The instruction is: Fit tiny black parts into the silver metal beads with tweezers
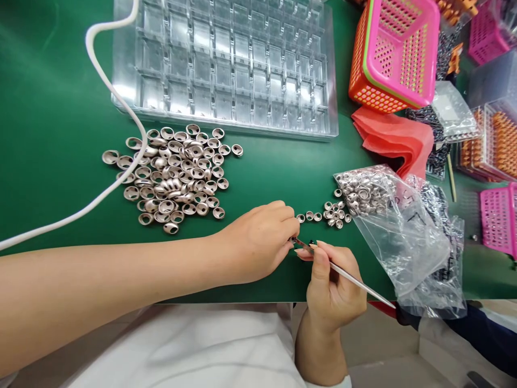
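My right hand grips slim metal tweezers, their tips pointing left toward my left hand. My left hand is closed in a pinch at the tweezers' tips; the small piece between its fingers is mostly hidden. Tiny black bits show by my right fingertips, too small to name. Just beyond my hands, a short row of small metal rings leads to a little cluster of similar rings. A large pile of bigger silvery cup-shaped rings lies to the left on the green table.
A clear compartment tray lies at the back, with a white cable left of it. At right are a clear bag of metal rings, red cloth, stacked plastic baskets and boxes of orange parts.
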Action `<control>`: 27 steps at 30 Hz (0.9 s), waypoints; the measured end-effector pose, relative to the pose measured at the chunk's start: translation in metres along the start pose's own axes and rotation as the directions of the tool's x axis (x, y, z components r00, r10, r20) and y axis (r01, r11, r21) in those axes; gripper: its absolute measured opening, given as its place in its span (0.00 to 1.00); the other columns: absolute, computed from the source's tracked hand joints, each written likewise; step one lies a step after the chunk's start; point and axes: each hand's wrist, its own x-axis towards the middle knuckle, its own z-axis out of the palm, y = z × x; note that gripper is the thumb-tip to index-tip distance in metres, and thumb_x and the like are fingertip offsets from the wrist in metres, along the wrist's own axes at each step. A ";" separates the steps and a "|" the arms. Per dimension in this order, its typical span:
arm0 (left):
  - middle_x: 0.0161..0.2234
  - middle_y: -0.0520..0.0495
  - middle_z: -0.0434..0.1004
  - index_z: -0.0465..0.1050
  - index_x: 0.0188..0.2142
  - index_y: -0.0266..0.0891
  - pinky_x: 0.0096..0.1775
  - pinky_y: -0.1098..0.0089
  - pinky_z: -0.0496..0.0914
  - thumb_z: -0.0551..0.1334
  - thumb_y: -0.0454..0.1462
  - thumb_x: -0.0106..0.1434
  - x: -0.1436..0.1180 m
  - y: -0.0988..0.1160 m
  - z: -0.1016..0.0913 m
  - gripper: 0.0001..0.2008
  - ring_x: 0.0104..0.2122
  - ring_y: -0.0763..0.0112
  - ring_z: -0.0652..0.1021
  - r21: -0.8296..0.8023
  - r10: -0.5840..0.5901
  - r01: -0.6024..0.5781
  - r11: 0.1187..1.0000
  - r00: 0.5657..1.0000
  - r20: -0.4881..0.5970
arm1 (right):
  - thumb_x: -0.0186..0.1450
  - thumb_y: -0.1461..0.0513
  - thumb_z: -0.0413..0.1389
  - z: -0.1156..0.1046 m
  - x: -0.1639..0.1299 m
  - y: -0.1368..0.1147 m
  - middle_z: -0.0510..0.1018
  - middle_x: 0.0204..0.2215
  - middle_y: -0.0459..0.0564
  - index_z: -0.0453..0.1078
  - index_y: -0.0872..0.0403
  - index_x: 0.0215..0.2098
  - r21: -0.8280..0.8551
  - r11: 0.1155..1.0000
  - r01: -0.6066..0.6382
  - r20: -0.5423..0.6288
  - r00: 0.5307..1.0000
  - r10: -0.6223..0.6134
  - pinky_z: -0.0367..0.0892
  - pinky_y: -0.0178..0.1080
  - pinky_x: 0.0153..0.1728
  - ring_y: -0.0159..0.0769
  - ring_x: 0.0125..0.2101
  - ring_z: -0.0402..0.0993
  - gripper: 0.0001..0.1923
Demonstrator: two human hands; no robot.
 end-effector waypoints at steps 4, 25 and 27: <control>0.35 0.47 0.74 0.73 0.36 0.36 0.35 0.66 0.65 0.61 0.29 0.66 0.000 0.000 0.001 0.03 0.37 0.65 0.70 0.008 0.007 -0.007 1.000 1.000 -0.009 | 0.66 0.69 0.61 0.000 0.001 0.000 0.83 0.33 0.45 0.75 0.48 0.47 -0.032 0.998 0.049 0.016 0.999 -0.048 0.78 0.37 0.27 0.34 0.28 0.82 0.14; 0.36 0.46 0.74 0.74 0.37 0.35 0.35 0.66 0.66 0.60 0.28 0.66 -0.002 0.001 0.000 0.04 0.37 0.65 0.70 0.016 0.020 -0.020 1.000 1.000 -0.018 | 0.65 0.69 0.62 -0.002 0.003 -0.003 0.82 0.31 0.46 0.74 0.50 0.49 -0.221 0.959 0.179 0.083 0.983 -0.164 0.77 0.34 0.27 0.32 0.29 0.80 0.15; 0.36 0.46 0.75 0.74 0.38 0.35 0.36 0.66 0.66 0.61 0.28 0.66 -0.002 0.001 0.000 0.04 0.37 0.65 0.71 0.020 0.020 -0.020 1.000 1.000 -0.017 | 0.66 0.69 0.61 -0.002 0.003 -0.002 0.82 0.32 0.46 0.74 0.50 0.49 -0.198 0.967 0.162 0.068 0.986 -0.151 0.77 0.34 0.27 0.32 0.29 0.80 0.14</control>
